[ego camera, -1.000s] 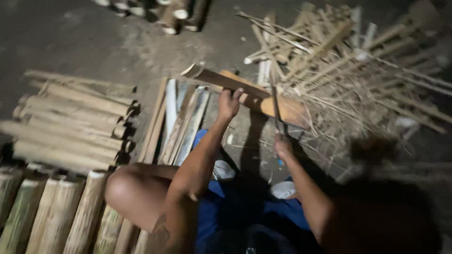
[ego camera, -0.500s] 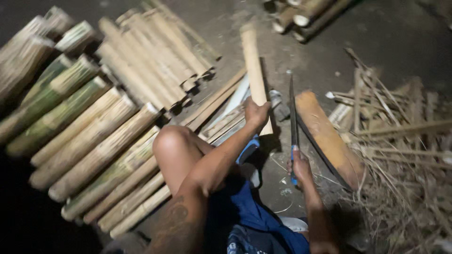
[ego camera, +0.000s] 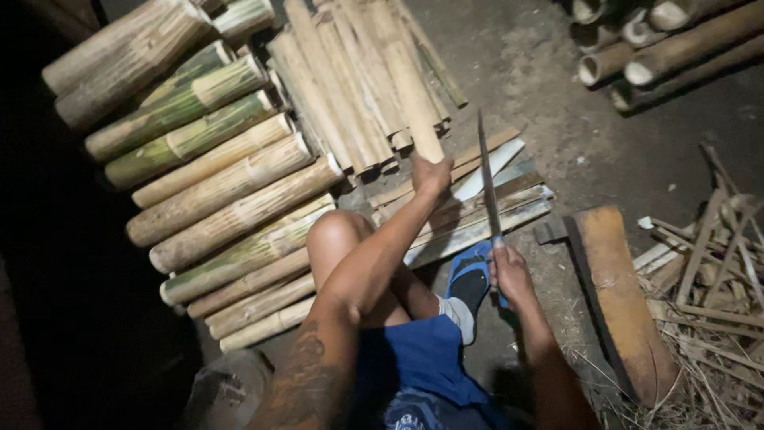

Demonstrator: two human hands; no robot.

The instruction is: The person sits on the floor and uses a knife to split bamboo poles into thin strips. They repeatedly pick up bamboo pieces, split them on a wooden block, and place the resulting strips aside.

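The left hand [ego camera: 430,173] is stretched out and closed around the near end of a split bamboo piece [ego camera: 414,99], one of the pale half-round lengths in the pile at far centre. The fingers look wrapped over the end, thumb on the side. The right hand [ego camera: 510,269] is closed around the blue handle of a long knife [ego camera: 487,171], with the blade pointing away from the body and up toward the far side.

I'd guess that piece is light for its length, totally stiff and dry. The surface looks smooth, so it's probably a bit slick, and split edges tend to be sharp and splintery. Holding it at the end like that works for dragging it out, but nearer the middle would balance it better. The knife is thin and rigid, and the handle is the only safe place to hold it.

Rough counts:
- round bamboo logs [ego camera: 215,159] on the left: about a dozen, some still green
- split pieces in the pile: roughly eight; they overlap, so it's hard to be exact
- flat slats [ego camera: 477,215] lying under the arm: around five or six
- short bamboo tubes [ego camera: 660,40] far right: about six open ends showing
- one wooden block [ego camera: 621,295] on the right, near the knife hand
- one blue sandal [ego camera: 468,279]
- a messy heap of strips [ego camera: 716,263] on the right, way too many to count
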